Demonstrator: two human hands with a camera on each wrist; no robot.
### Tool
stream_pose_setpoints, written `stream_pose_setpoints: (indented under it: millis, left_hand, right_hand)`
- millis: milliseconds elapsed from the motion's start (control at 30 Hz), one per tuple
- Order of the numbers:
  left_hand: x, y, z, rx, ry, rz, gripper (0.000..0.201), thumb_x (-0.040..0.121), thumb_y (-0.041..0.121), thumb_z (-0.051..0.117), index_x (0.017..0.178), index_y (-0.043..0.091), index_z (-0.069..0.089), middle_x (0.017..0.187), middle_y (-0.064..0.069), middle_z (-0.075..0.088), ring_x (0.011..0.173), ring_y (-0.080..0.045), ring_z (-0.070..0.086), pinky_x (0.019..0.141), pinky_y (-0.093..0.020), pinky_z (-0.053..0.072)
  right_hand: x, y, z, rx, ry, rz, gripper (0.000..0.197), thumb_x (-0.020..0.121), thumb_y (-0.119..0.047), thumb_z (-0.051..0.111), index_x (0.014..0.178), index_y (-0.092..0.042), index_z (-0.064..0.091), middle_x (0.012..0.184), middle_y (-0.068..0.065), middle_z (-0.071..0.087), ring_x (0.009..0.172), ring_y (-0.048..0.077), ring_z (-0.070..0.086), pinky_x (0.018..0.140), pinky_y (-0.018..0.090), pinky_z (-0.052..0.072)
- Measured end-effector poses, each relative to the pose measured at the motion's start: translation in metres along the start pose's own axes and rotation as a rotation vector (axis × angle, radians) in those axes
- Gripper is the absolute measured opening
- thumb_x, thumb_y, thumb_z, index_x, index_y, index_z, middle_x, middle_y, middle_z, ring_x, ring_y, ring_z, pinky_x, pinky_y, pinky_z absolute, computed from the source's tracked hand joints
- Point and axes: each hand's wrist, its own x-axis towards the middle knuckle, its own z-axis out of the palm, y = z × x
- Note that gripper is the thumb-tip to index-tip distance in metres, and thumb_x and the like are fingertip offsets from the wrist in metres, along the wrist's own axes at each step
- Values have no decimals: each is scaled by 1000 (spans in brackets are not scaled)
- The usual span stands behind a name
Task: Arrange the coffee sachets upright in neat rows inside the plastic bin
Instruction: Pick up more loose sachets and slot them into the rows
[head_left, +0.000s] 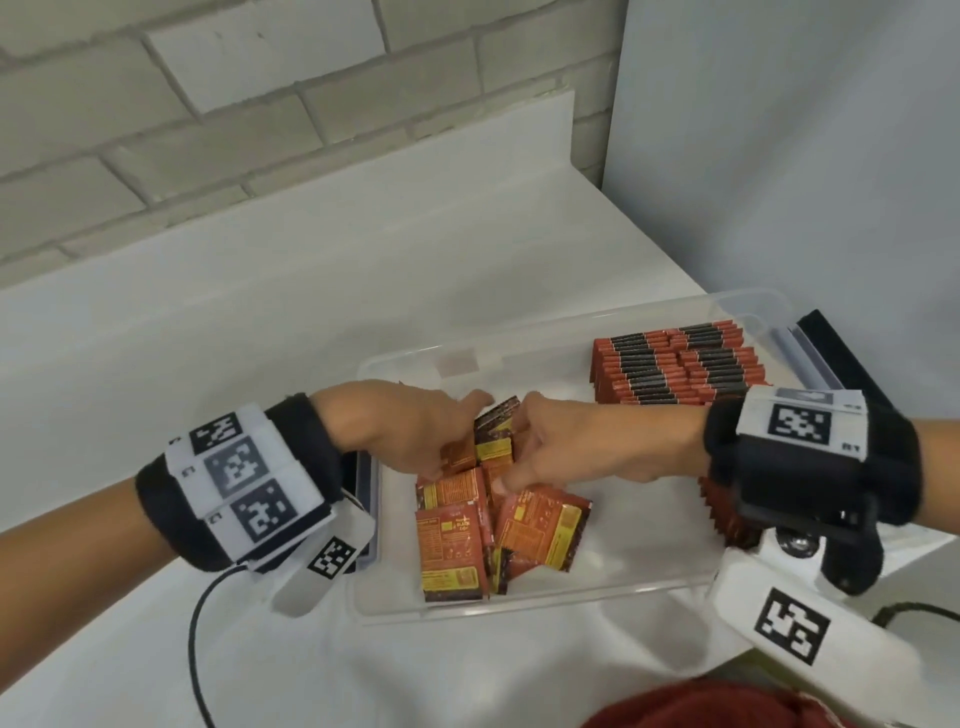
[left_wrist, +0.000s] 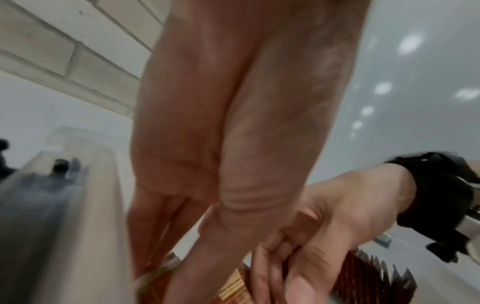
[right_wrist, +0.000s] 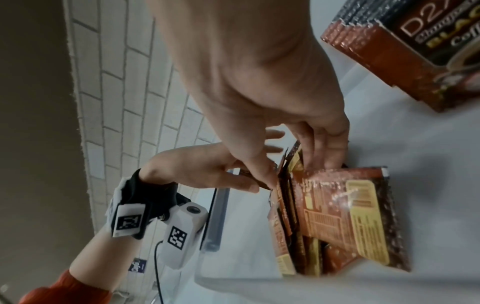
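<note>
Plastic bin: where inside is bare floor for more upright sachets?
Bare floor in the plastic bin lies along its far wall, left of the upright rows. The near middle is crowded by loose sachets, where the left hand and right hand work.

Your loose foil coffee sachets (head_left: 540, 527) are orange-red with yellow panels and dark brown borders. At 2 o'clock, the upright sachet rows (head_left: 675, 364) show red-and-black stripes. Clear plastic bin (head_left: 519, 605); white tabletop (head_left: 208, 322); black-and-white checked wrist tags (head_left: 244, 473).
</note>
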Motion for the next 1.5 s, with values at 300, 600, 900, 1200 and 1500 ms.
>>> stream_pose_setpoints:
  millis: [300, 600, 900, 1200, 1500]
  left_hand:
    - [-2, 3, -3, 153, -86, 22, 60, 83, 23, 72, 132, 21, 38, 120, -2, 40, 110, -17, 36, 78, -28, 31]
    - [5, 4, 4, -5, -87, 150, 57, 79, 20, 77, 123, 19, 39, 92, 10, 44, 82, -11, 46, 54, -11, 32]
    - [8, 2, 5, 37, -20, 203, 30, 80, 27, 74, 102, 18, 56, 84, 15, 35, 89, -12, 44, 54, -15, 26]
    - [-10, -16, -10, -263, 73, 237, 27, 85, 27, 71, 97, 19, 49, 92, 3, 65, 76, -8, 61, 65, -18, 48]
    - [-28, -8, -48, -999, 387, 382, 50, 80, 27, 66, 127, 27, 48, 110, -3, 65, 96, -18, 69, 72, -27, 57]
  right_hand:
    - [-2, 3, 7, -144, -228, 104, 71, 74, -13, 82, 130, -13, 38, 122, 16, 59, 94, 20, 61, 87, 36, 52]
    - [-1, -3, 11, -254, -139, 7, 48, 85, -24, 73, 125, -5, 54, 116, 9, 62, 106, 20, 59, 97, 34, 50]
    - [2, -5, 16, -160, -133, -9, 31, 91, -24, 66, 114, -4, 62, 102, 1, 61, 104, 18, 58, 94, 28, 50]
    - [-9, -1, 3, 313, -116, -51, 13, 99, -22, 52, 92, -12, 50, 91, 5, 59, 86, 14, 56, 80, 24, 46]
    - [-42, 4, -47, 759, 260, -363, 25, 86, -37, 59, 97, -14, 59, 90, 6, 73, 81, 14, 69, 72, 25, 58]
